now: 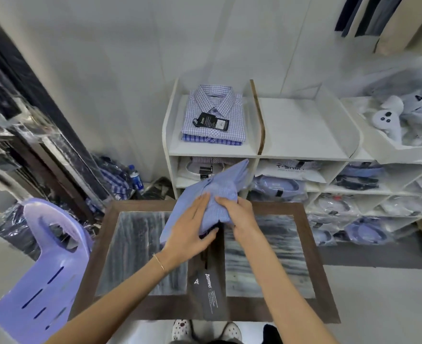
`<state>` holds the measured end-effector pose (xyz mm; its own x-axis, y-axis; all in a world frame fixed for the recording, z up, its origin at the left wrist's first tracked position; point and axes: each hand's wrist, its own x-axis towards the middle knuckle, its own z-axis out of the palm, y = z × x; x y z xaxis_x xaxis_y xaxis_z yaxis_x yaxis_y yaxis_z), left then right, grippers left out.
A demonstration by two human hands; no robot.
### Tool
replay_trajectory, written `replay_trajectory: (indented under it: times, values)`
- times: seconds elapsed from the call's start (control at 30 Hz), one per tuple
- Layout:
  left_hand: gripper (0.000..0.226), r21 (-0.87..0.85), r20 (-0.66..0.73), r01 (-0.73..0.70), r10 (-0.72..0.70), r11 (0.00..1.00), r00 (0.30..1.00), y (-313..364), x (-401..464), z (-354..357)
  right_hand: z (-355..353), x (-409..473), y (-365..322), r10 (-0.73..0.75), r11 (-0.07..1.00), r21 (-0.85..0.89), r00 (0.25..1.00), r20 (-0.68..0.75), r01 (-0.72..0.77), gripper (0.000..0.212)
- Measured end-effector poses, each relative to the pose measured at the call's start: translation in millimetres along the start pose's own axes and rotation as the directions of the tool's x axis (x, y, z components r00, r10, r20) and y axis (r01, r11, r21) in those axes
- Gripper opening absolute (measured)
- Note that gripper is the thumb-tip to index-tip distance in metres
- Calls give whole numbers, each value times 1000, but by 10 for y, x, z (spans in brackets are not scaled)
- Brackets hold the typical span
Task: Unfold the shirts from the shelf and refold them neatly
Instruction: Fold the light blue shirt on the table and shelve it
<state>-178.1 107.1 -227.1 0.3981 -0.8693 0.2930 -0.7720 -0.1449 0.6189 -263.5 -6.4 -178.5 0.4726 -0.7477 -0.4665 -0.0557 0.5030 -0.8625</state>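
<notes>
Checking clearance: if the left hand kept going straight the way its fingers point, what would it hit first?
The left hand points up-right across the blue shirt it rests on, so first the bunched fabric, then probably the right hand gripping it. Depth is unclear.

Both hands hold a blue shirt (212,194) above the table (311,244): left hand (192,229) flat, right hand (239,212) gripping.
</notes>
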Motion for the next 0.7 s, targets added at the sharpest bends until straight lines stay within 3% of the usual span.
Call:
replay_trajectory:
  times: [0.1,0.17,0.27,0.33,0.43,0.53,0.63,0.7]
  values:
    - [68,-160,-149,285,-309,945,939,220,72,-52,138,-50,-133,-103,990,-92,991,82,110,8]
    - [61,-215,-186,372,-412,903,892,208,151,-72,189,-52,-185,-101,985,-121,978,181,124,13]
    - [50,-210,-225,322,-366,923,903,146,194,-118,179,-13,-151,-24,999,-39,978,209,33,32]
    - [48,-235,-240,327,-381,915,893,153,222,-158,109,65,-19,-3,1000,0,998,70,3,37]
    - [38,-241,-252,310,-367,920,895,203,286,-191,-18,116,287,89,995,-40,993,-79,-92,25]
    - [37,-263,-258,269,-337,926,905,265,373,-219,-63,99,469,173,984,-44,984,-32,-175,35]
    - [19,-377,-230,295,-397,878,888,416,488,-265,-47,41,422,176,984,15,979,100,-178,36]
    - [31,-456,-198,315,-440,832,876,543,568,-325,-69,74,391,156,982,68,967,203,-173,47]
